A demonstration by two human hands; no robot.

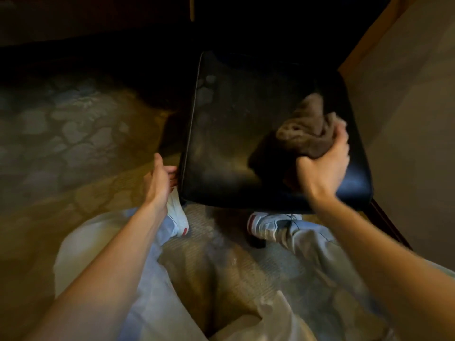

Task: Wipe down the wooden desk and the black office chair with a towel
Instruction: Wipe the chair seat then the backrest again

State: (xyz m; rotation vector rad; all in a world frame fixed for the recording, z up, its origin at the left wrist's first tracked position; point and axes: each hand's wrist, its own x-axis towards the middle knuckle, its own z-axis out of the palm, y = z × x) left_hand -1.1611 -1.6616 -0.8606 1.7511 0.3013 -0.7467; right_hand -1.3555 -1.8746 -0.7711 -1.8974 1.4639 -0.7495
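While bunching the brown towel [305, 129] in a closed right hand [322, 166] at right of centre, pressing it onto the glossy seat of the black office chair [221, 134], likely wadded so as to put firm pressure on the leather. Resting the left hand [160, 178], fingers loosely spread and holding nothing, against the seat's lower-left edge, probably bracing the chair against swivelling. Seeing no readable brand, label or writing anywhere; only red trim on the white sneakers [178, 217] below.
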